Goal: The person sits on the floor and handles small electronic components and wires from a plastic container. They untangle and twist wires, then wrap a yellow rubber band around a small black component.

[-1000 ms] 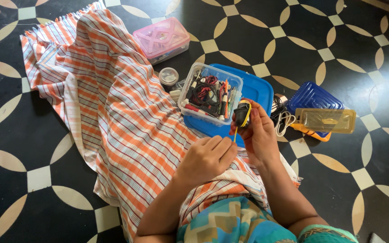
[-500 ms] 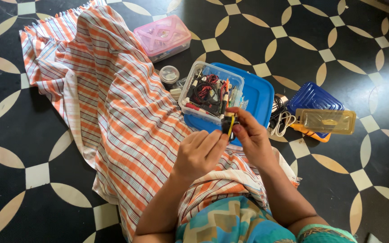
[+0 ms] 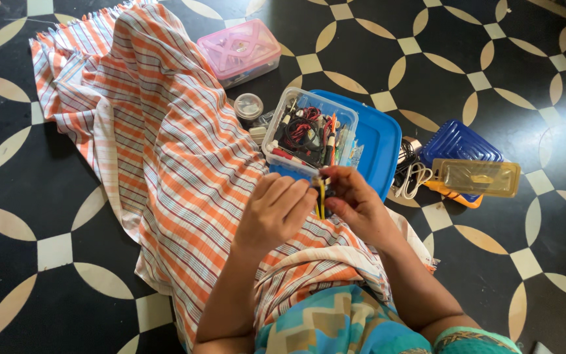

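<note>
A black floor (image 3: 40, 164) with cream tiles lies bare from 6 to 10 o'clock. The striped orange cloth (image 3: 165, 151) runs from 11 o'clock down to the lap, its fringed edge at 10. At 2 o'clock, a blue lid (image 3: 378, 141) bears a clear box (image 3: 309, 134) of wires. Just below it the left hand (image 3: 273, 213) and right hand (image 3: 358, 203) pinch a small yellow-and-black piece (image 3: 322, 195) between curled fingers.
</note>
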